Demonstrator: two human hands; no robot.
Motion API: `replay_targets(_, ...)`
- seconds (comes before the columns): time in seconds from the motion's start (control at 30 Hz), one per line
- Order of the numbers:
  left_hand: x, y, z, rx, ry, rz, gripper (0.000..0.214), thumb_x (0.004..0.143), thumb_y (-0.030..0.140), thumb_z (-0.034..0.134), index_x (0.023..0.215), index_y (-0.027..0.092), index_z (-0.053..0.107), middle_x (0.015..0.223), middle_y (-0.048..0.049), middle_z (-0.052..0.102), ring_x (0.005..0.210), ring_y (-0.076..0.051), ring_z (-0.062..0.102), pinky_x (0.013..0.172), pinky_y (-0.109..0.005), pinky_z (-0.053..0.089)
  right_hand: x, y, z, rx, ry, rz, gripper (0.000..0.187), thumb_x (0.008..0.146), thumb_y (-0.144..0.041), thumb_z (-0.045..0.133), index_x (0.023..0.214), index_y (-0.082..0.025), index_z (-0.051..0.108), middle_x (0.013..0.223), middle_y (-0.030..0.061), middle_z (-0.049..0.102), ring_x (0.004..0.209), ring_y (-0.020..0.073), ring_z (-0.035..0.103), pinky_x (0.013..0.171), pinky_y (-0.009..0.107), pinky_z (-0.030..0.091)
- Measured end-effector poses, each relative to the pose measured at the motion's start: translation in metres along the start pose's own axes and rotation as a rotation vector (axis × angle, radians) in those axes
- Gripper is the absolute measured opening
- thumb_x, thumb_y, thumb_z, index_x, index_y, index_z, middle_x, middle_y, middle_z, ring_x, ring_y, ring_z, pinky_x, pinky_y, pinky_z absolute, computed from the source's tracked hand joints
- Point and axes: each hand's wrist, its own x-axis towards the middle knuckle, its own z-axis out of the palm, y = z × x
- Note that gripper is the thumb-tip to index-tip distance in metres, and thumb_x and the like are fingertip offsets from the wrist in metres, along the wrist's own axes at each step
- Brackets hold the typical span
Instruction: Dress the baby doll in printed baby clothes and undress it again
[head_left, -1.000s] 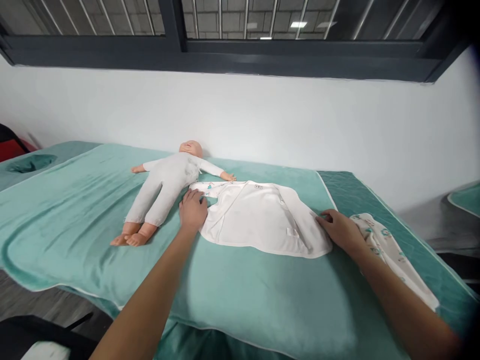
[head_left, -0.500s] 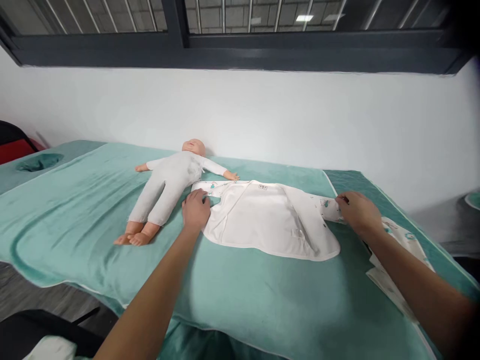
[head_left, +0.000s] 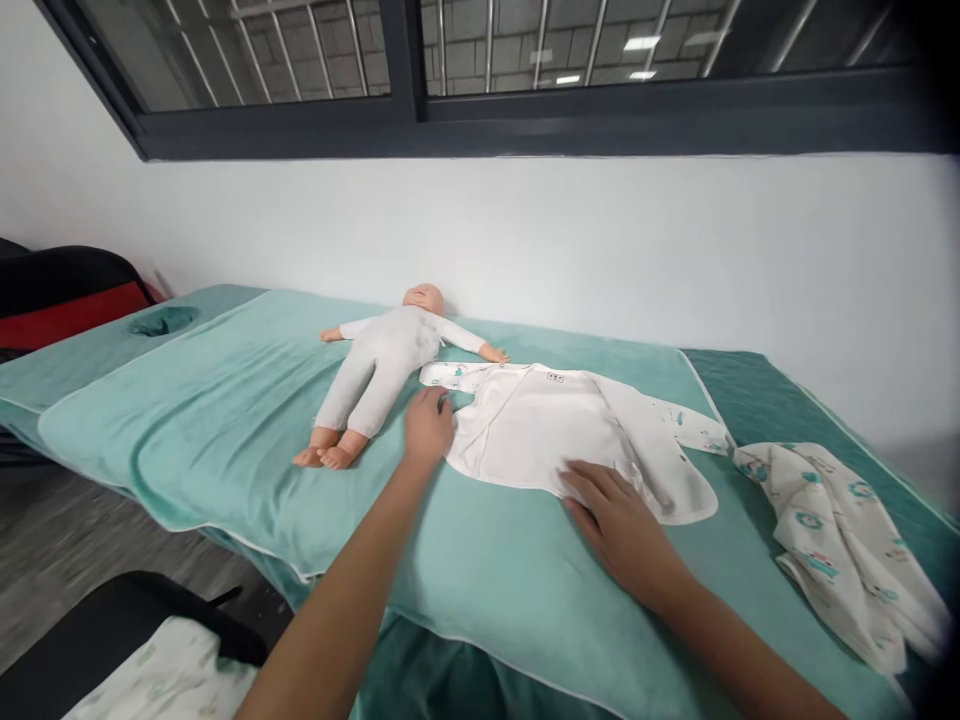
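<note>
A white baby shirt (head_left: 536, 430) with a printed pattern on its sleeves lies spread flat, its front panels opened out. My left hand (head_left: 429, 428) rests at its left side, just below the left sleeve, with the fingers loosely apart and nothing in them. Over the lower hem my right hand (head_left: 622, 530) is spread open, its fingertips on or just above the cloth; I cannot tell which. A baby doll (head_left: 394, 350) in a white one-piece lies on its back left of the shirt, one hand near the left sleeve.
A green sheet (head_left: 225, 400) covers the bed, which has a face hole (head_left: 163, 320) at the left. A crumpled printed garment (head_left: 832, 540) lies at the right. Patterned cloth (head_left: 169, 675) rests on a black chair (head_left: 127, 610) in front. A white wall (head_left: 525, 240) stands behind.
My right hand has let go of the right sleeve and moved left and nearer, to the shirt's lower hem. My left hand stays near the left sleeve. The view has swung left.
</note>
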Motion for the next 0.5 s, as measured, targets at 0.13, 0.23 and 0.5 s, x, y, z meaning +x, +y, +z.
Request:
replay_targets(0.13, -0.05, 0.007, -0.022, -0.178, -0.001, 0.074, 0.028, 0.091, 0.016, 0.048, 0.112, 0.017, 0.066, 0.123, -0.0104, 0.066, 0.12, -0.023, 0.058, 0.108, -0.041, 0.043, -0.011, -0.001, -0.003, 0.01, -0.012, 0.023, 0.017, 0.099, -0.032, 0.05, 0.107, -0.024, 0.062, 0.112, 0.0085, 0.064, 0.102, 0.0268, 0.06, 0.092, 0.047, 0.05)
replay_targets(0.23, -0.105, 0.009, -0.047, -0.296, 0.04, 0.07, 0.026, 0.095, 0.017, 0.047, 0.114, 0.021, 0.065, 0.124, -0.0086, 0.066, 0.12, -0.02, 0.059, 0.107, -0.04, 0.045, 0.0, -0.004, -0.002, 0.064, -0.022, -0.006, 0.018, 0.099, -0.036, 0.051, 0.111, -0.026, 0.06, 0.115, 0.0074, 0.062, 0.105, 0.0264, 0.059, 0.091, 0.046, 0.049)
replay_targets(0.5, -0.121, -0.037, -0.15, -0.252, 0.541, 0.026, 0.02, 0.093, 0.015, 0.054, 0.107, 0.024, 0.064, 0.117, -0.0062, 0.066, 0.114, -0.02, 0.062, 0.102, -0.042, 0.048, 0.149, -0.034, 0.049, 0.29, 0.002, 0.065, 0.038, 0.097, -0.05, 0.046, 0.124, -0.025, 0.055, 0.129, 0.0092, 0.061, 0.121, 0.029, 0.056, 0.104, 0.046, 0.045)
